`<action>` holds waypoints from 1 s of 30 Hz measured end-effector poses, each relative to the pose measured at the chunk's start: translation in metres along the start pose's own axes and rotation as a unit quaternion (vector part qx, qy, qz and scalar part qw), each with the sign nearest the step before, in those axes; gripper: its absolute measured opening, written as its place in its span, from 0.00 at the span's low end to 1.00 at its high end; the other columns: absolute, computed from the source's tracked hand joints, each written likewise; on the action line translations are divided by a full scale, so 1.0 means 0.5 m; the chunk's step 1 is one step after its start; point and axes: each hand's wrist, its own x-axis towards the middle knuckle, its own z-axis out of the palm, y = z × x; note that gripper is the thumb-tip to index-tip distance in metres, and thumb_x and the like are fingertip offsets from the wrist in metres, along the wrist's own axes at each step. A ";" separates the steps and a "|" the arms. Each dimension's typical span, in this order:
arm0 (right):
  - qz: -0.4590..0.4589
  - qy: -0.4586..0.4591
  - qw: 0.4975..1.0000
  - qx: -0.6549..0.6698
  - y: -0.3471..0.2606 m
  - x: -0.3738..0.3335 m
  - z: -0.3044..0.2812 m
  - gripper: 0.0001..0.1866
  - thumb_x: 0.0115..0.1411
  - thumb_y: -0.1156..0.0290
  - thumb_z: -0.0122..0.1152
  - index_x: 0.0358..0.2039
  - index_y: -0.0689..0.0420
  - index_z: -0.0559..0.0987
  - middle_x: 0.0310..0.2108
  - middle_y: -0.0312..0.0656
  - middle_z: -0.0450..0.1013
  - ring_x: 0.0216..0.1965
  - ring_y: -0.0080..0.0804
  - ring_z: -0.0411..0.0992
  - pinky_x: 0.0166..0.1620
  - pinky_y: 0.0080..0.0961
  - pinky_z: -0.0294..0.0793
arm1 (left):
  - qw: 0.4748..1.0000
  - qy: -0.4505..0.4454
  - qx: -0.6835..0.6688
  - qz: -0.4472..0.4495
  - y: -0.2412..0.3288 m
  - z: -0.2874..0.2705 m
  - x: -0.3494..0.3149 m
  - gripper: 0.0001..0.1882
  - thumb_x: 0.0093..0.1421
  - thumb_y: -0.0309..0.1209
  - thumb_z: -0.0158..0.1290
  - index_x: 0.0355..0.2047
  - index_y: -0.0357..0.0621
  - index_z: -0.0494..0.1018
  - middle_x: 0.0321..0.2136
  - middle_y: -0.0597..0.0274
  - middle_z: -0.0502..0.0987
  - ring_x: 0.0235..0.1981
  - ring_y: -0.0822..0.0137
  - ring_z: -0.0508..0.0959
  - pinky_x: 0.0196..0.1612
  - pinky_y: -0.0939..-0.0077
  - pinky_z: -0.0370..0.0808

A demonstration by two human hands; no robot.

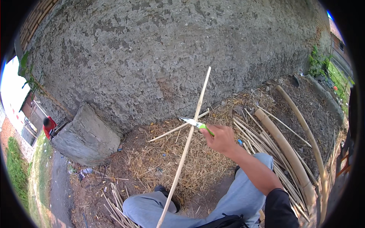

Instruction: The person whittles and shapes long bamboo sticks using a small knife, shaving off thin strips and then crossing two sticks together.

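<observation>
My right hand [221,140] is closed around the green handle of a small knife [189,121], its pale blade pointing left. The blade lies across a long, thin bamboo strip [178,171], at about the strip's upper middle. That strip slants from the lower edge of the head view up toward the wall, passing over my bent leg in grey-blue trousers [146,209]. My left hand is out of view, and the strip's lower end is cut off by the picture's edge. Beyond the knife, another bamboo strip [163,135] lies on the straw-like shavings [152,159].
A rough grey wall [171,49] stands ahead. At left is a large grey block [89,136], with a person in red [48,127] beyond it. Bamboo strips [116,207] lie lower left. Many more strips [262,142] and thick bamboo poles [283,146] lie at right.
</observation>
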 end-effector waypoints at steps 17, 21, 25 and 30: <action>0.064 -0.049 0.995 -0.060 0.047 -0.032 0.011 0.13 0.59 0.57 0.62 0.30 0.54 0.83 0.13 0.40 0.71 0.10 0.36 0.68 0.15 0.33 0.63 | 1.000 -0.014 0.005 -0.015 -0.026 -0.030 -0.034 0.07 0.61 0.19 0.51 0.37 0.28 0.77 0.27 0.41 0.77 0.28 0.52 0.77 0.28 0.65 0.74; 0.172 -0.098 0.978 -0.061 0.035 -0.014 0.005 0.14 0.60 0.56 0.61 0.28 0.53 0.83 0.13 0.42 0.71 0.12 0.40 0.70 0.17 0.35 0.66 | 0.999 -0.024 0.015 0.033 -0.086 -0.012 -0.065 0.07 0.62 0.20 0.50 0.35 0.29 0.77 0.20 0.48 0.74 0.20 0.55 0.72 0.21 0.66 0.68; 0.100 -0.106 0.987 0.066 -0.048 -0.076 0.008 0.15 0.61 0.55 0.59 0.28 0.54 0.83 0.13 0.43 0.71 0.13 0.42 0.70 0.18 0.36 0.67 | 0.999 0.035 -0.010 0.026 -0.072 0.007 -0.049 0.05 0.62 0.19 0.49 0.32 0.30 0.75 0.18 0.51 0.71 0.17 0.59 0.68 0.19 0.65 0.63; 0.275 -0.232 0.932 -0.038 0.016 -0.027 0.006 0.20 0.60 0.50 0.59 0.23 0.54 0.82 0.13 0.44 0.71 0.16 0.44 0.72 0.21 0.40 0.68 | 1.000 -0.012 0.001 0.003 -0.042 0.002 -0.029 0.07 0.62 0.20 0.49 0.28 0.33 0.74 0.17 0.52 0.70 0.17 0.60 0.68 0.20 0.66 0.64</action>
